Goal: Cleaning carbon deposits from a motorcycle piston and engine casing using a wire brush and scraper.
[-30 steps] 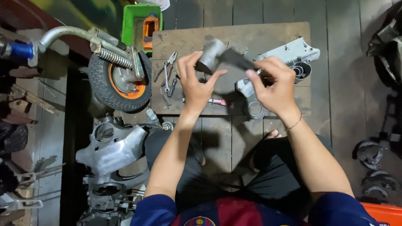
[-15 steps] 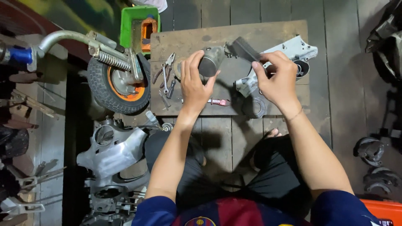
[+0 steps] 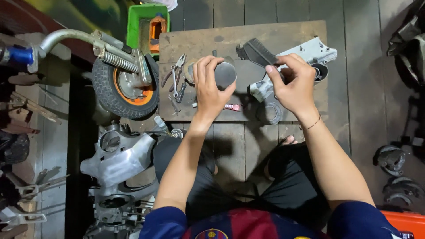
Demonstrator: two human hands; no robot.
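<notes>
My left hand [image 3: 209, 88] grips a short grey metal cylinder [image 3: 225, 74] above a wooden board [image 3: 199, 37] on the floor. My right hand [image 3: 294, 84] holds a dark flat brush-like tool [image 3: 258, 53], its far end pointing up and left, close to the cylinder. Under my right hand lies a grey metal engine casing [image 3: 305, 51] with a ring-shaped end [image 3: 271, 113]. A small red-handled tool [image 3: 232, 107] lies on the board between my hands.
Pliers and other hand tools [image 3: 176, 77] lie at the board's left. A small wheel with an orange hub, spring and fork [image 3: 128, 82] stands at the left, a green crate [image 3: 148, 24] behind it. More metal casings [image 3: 117, 159] sit at lower left, dark parts [image 3: 394, 161] at right.
Both hands shifted slightly away from me over the board. The cylinder turned in my left hand, its flat end now facing up. The dark tool stays in my right hand.
</notes>
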